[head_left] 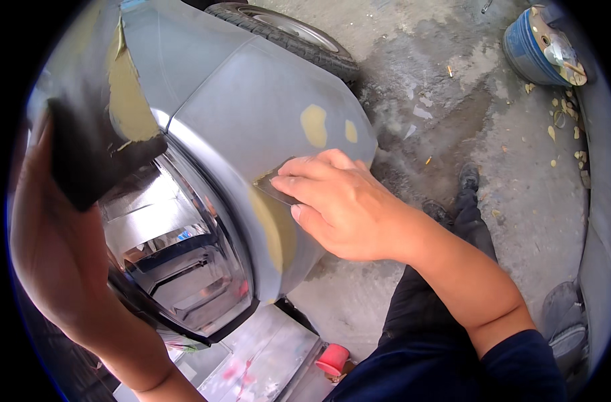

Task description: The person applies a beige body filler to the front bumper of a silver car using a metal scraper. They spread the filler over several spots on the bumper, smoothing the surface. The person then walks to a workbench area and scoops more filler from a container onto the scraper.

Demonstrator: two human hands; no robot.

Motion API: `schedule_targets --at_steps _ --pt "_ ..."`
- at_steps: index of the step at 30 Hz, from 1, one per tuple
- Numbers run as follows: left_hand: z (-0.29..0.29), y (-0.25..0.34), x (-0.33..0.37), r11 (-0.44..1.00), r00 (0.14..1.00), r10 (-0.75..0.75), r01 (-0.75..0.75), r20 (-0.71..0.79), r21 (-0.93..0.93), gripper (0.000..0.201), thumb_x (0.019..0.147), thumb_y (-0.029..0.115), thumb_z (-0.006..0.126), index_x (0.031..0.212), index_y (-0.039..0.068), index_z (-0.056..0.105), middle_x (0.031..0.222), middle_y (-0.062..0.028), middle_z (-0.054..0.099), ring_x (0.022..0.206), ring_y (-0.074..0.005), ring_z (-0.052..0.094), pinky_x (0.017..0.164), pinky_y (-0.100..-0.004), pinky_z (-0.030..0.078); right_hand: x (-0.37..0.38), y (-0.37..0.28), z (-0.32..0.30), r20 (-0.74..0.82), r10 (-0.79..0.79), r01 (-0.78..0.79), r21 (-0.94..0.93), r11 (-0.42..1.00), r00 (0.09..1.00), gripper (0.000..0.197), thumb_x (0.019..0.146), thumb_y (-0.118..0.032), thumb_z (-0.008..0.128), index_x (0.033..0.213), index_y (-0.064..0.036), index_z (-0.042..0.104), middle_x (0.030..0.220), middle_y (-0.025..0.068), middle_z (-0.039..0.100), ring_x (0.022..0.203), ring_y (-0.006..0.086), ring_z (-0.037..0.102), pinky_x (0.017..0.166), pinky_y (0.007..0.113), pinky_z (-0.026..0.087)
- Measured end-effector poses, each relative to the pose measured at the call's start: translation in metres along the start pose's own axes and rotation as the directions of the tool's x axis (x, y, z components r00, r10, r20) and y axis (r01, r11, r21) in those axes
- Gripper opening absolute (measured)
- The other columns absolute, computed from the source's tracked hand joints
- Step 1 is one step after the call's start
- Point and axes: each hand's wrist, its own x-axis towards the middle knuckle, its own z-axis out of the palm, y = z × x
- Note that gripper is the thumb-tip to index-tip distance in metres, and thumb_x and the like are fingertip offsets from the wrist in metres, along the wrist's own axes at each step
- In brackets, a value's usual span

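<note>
Both hands full: right hand (349, 208) pinches a thin, dark, flat spreader (276, 186) sticking out ahead of it, against the matte grey car panel (252, 100), corner pointing toward the panel's shiny chrome insert (191, 291); can't tell its long axis. Left hand (61, 248) grips a flat black plate (84, 167) with yellow putty (130, 110), off the panel's left side.

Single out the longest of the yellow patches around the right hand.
The curved strip just below the scraper in the right hand; the two patches above the hand are shorter and rounded.
</note>
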Motion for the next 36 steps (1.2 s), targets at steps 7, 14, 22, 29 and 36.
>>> schedule_targets --at_steps 7,14,22,29,36 --pt "0.004 -0.001 0.007 0.957 0.998 -0.052 0.045 -0.018 -0.287 0.038 0.103 0.012 0.037 0.130 -0.009 0.053 0.140 -0.0210 0.048 0.134 -0.0298 0.043 0.114 -0.0452 0.032 -0.011 0.008 -0.005 -0.008 -0.062 0.062 0.086 0.994 0.998 0.035 0.090 -0.011 0.054 0.123 -0.0015 0.061 0.130 0.0112 0.058 0.114 0.0347 0.051 0.099 0.044 0.042" --pt "0.058 0.001 0.013 0.998 0.876 -0.009 -0.021 -0.483 -0.056 0.037 0.102 0.012 0.040 0.128 -0.009 0.055 0.137 -0.0204 0.051 0.131 -0.0262 0.046 0.114 -0.0411 0.033 0.009 -0.013 -0.006 0.017 -0.014 0.014 0.008 1.000 1.000 0.035 0.091 -0.012 0.053 0.122 0.0015 0.061 0.127 0.0166 0.059 0.112 0.0378 0.053 0.101 0.042 0.042" --pt "0.049 0.001 0.012 0.987 0.928 0.074 -0.017 -0.365 0.157 0.037 0.102 0.012 0.041 0.128 -0.010 0.055 0.137 -0.0203 0.050 0.131 -0.0258 0.047 0.112 -0.0389 0.034 0.005 0.004 -0.011 -0.005 -0.027 0.028 0.095 0.995 1.000 0.034 0.090 -0.013 0.054 0.120 0.0012 0.062 0.127 0.0154 0.060 0.111 0.0383 0.053 0.101 0.041 0.042" --pt "0.005 0.001 0.008 0.990 0.999 0.050 -0.050 0.004 0.135 0.038 0.103 0.014 0.039 0.130 -0.007 0.054 0.142 -0.0196 0.045 0.133 -0.0264 0.044 0.114 -0.0412 0.032 -0.014 0.000 0.005 0.037 0.023 -0.027 0.104 0.994 0.999 0.036 0.091 -0.014 0.051 0.122 -0.0019 0.063 0.133 0.0115 0.057 0.115 0.0359 0.051 0.102 0.045 0.039" --pt "0.045 -0.005 0.014 0.985 0.972 0.054 -0.014 -0.227 0.173 0.040 0.101 0.013 0.044 0.135 -0.007 0.048 0.139 -0.0188 0.048 0.130 -0.0261 0.046 0.111 -0.0423 0.035 -0.052 -0.005 0.039 -0.099 0.015 -0.014 0.007 1.000 0.995 0.036 0.088 -0.011 0.059 0.123 -0.0019 0.062 0.131 0.0127 0.057 0.113 0.0375 0.050 0.099 0.046 0.041"
